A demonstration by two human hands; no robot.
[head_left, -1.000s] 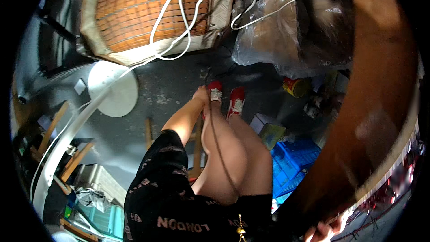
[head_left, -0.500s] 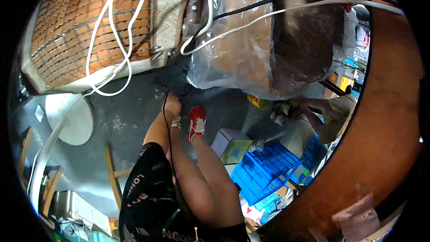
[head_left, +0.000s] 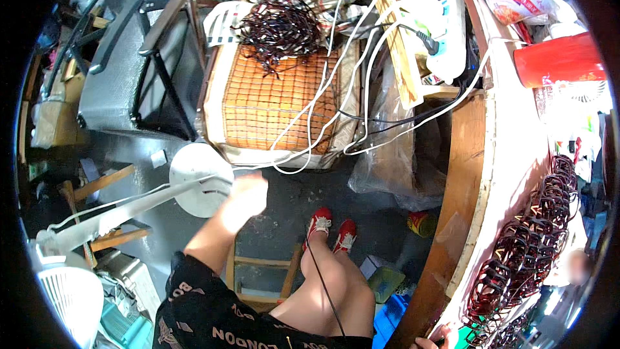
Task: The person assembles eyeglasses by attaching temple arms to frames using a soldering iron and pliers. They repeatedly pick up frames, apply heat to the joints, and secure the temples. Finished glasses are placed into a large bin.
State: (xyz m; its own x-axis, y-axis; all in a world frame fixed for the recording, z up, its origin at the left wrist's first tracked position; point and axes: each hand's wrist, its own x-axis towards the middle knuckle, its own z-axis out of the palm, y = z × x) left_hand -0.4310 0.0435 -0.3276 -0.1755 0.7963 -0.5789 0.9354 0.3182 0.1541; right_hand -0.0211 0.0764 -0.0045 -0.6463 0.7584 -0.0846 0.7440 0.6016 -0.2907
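Note:
My left hand (head_left: 250, 192) hangs with fingers curled, in front of the round white base (head_left: 194, 197) of a standing fan. Glare hides whether anything is in it. At the lower edge, my right hand (head_left: 439, 337) shows only in part, its fingers bent over the worktable's wooden edge (head_left: 462, 213). Beyond it on the table lie long rows of dark reddish-brown eyeglass-like frames (head_left: 520, 245). A tangled heap of thin dark brown strips (head_left: 281, 26) lies on the chair with an orange-brown beaded seat (head_left: 278, 103).
A low wooden stool (head_left: 261, 262) stands beside my legs. White cables (head_left: 310, 123) hang across the beaded chair to a power strip (head_left: 449, 39). A black chair (head_left: 129, 77) is at the far left; a red cylinder (head_left: 558, 61) lies on the table's far end.
My view has swung up and right, bringing the tabletop, stool and black chair in. My left hand now appears beside the fan base. My right hand has come into view at the table edge.

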